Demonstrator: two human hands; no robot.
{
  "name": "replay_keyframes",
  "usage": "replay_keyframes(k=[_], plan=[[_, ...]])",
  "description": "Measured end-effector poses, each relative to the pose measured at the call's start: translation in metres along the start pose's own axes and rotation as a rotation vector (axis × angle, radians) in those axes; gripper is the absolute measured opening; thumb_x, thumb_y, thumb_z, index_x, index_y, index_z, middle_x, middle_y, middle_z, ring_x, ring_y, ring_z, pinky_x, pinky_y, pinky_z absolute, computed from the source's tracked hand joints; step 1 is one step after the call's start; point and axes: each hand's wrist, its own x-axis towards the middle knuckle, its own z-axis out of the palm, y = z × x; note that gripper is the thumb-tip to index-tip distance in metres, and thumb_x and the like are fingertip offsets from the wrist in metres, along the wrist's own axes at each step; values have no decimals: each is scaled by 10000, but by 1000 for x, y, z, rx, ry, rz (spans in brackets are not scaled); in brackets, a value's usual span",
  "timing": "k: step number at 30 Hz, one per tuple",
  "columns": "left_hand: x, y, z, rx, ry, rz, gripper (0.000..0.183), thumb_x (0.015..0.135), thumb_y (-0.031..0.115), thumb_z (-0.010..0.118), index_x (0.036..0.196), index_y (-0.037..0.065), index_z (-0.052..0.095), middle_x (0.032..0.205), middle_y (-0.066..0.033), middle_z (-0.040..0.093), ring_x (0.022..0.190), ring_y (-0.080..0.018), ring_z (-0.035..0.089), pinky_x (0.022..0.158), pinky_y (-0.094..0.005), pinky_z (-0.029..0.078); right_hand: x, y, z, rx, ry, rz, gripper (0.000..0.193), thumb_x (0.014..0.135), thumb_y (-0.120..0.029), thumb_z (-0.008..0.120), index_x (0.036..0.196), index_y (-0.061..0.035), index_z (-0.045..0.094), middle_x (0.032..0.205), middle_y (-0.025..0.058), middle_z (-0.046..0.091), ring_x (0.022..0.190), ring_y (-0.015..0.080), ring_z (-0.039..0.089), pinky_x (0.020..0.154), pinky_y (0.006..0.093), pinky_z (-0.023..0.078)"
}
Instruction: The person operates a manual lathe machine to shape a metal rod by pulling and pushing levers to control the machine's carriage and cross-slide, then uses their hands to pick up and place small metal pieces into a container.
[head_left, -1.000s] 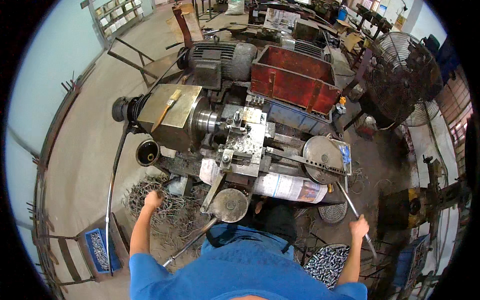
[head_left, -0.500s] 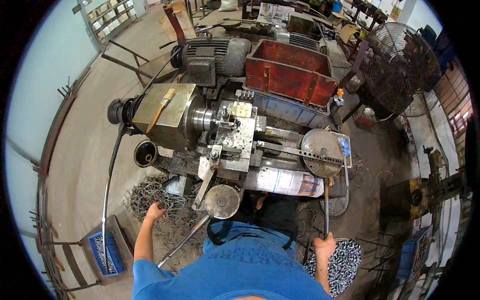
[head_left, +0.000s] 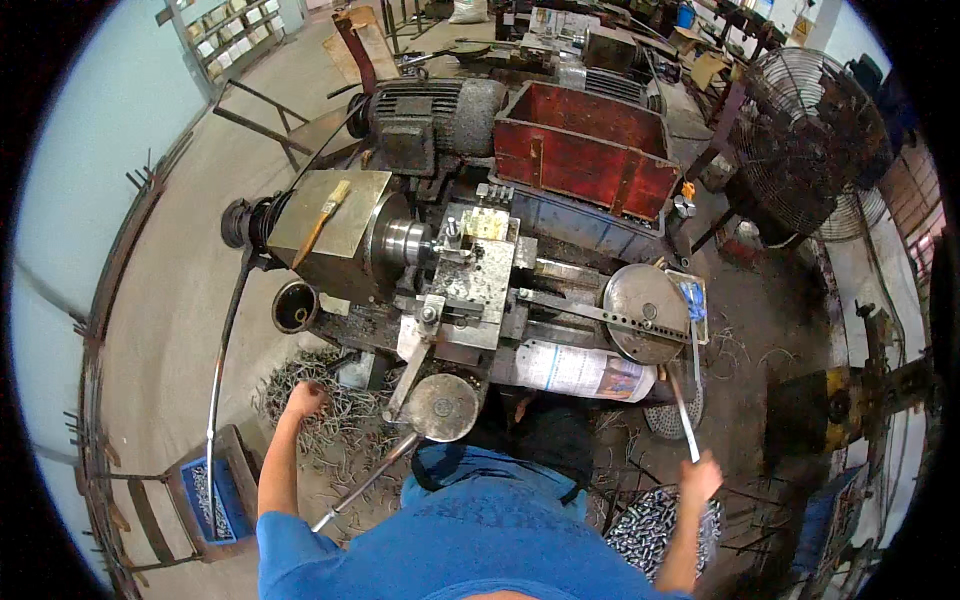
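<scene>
My right hand (head_left: pixel 700 478) is wrapped round the lower end of a metal lever (head_left: pixel 685 418) that slants down from below the round plate (head_left: pixel 645 313) at the lathe's right end. Over a heap of curly metal shavings (head_left: pixel 340 418), my left hand (head_left: pixel 306 399) is closed; what it holds, if anything, is too small to make out. The lathe (head_left: pixel 470 290) stands in front of me, with its shiny chuck (head_left: pixel 408 243) at the headstock. Close to my body is a second round plate (head_left: pixel 441 407) with a rod handle (head_left: pixel 365 481).
A brush (head_left: pixel 325 220) lies on the headstock. Behind it are a motor (head_left: pixel 440 115) and a red bin (head_left: pixel 585 150). Small metal parts (head_left: pixel 655 530) fill a container by my right arm; a blue tray (head_left: pixel 215 500) holds more at left. A large fan (head_left: pixel 805 140) stands right.
My right hand has swung the lever outward to the right. My left hand has moved slightly up and left over the shavings, still closed. The whole view has shifted a little.
</scene>
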Motion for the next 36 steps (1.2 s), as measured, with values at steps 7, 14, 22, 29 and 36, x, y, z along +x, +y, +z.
replay_keyframes(k=[7, 14, 22, 29, 36], plan=[[58, 37, 2, 501, 295, 284, 422, 768, 424, 640, 936, 37, 635, 851, -190, 656, 854, -336, 633, 736, -436, 501, 145, -2, 7, -164, 151, 19, 576, 620, -223, 605, 1177, -82, 574, 1076, 129, 603, 1030, 318, 540, 887, 474, 397], [66, 32, 104, 405, 718, -28, 497, 815, 537, 545, 808, 46, 627, 669, -166, 634, 659, -371, 630, 636, -425, 512, 91, -71, -23, 224, 351, -297, 518, 572, -212, 582, 1053, -25, 628, 1091, 133, 604, 1050, 320, 521, 950, 444, 356], [58, 44, 40, 753, 107, 167, 462, 795, 430, 594, 998, 15, 569, 869, -184, 658, 852, -322, 643, 734, -436, 507, 96, -143, -91, 569, 260, -520, 407, 579, -122, 588, 965, -11, 648, 1018, 149, 629, 980, 322, 547, 897, 400, 404], [26, 59, -25, 415, 116, 198, 395, 769, 410, 640, 982, 78, 641, 931, -173, 656, 876, -324, 634, 750, -428, 498, 82, -331, -177, 912, 138, -1140, 451, 563, -162, 638, 995, -33, 648, 982, 144, 640, 933, 324, 562, 832, 398, 466], [-70, 78, -173, 266, 800, 165, 304, 863, 337, 543, 1048, 114, 636, 821, -131, 662, 780, -301, 641, 669, -413, 497, 48, -501, -180, 352, 131, -1550, 276, 511, -219, 633, 756, -138, 729, 943, 83, 645, 1008, 253, 531, 969, 433, 361]])
